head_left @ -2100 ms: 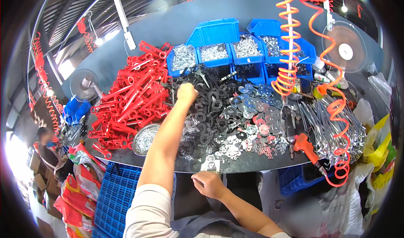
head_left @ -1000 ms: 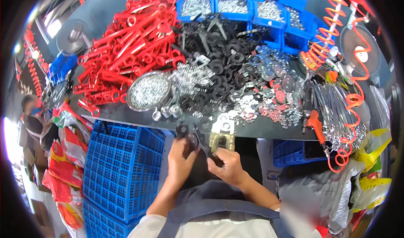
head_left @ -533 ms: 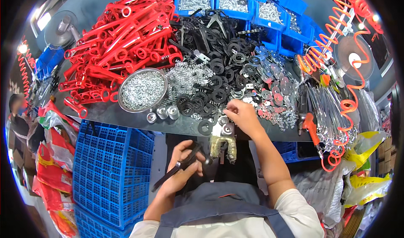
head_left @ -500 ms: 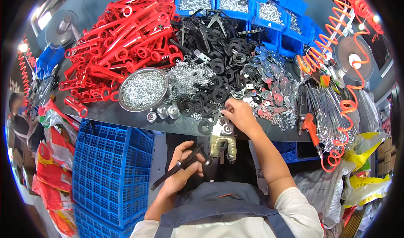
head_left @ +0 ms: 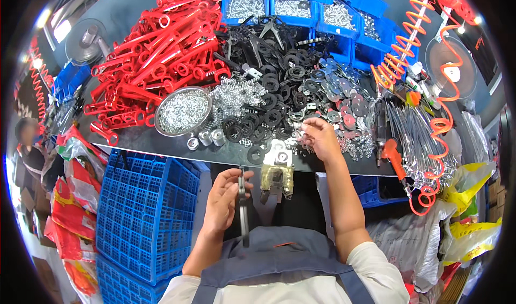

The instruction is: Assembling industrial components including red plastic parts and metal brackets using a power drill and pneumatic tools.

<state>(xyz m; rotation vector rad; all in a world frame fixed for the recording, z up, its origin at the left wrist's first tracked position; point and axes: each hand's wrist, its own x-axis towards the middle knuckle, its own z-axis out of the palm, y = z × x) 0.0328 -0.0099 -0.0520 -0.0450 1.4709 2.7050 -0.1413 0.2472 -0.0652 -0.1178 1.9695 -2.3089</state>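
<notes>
My left hand (head_left: 221,199) is closed around a long, thin black part (head_left: 243,207), held nearly upright in front of the bench edge. Just right of it, a fixture wrapped in yellowish tape (head_left: 278,180) juts from the edge. On top of that sits a silver metal piece (head_left: 280,154) with a round centre. My right hand (head_left: 321,139) is over the small parts beyond the fixture, thumb and fingertips together; what they hold, if anything, is too small to make out. A black ring (head_left: 255,154) lies left of the fixture.
Red metal arms (head_left: 161,51) are heaped at left behind a bowl of small metal pieces (head_left: 184,110). Black rings (head_left: 273,102) and flat discs (head_left: 349,105) pile up centrally. Blue bins (head_left: 293,8) stand behind. An orange-handled power tool (head_left: 395,156) and coiled hose (head_left: 443,124) are at right; blue crates (head_left: 145,207) below left.
My left hand has moved up, and the black part has swung from a slant to nearly upright. My right hand has shifted right, away from the fixture to the small parts.
</notes>
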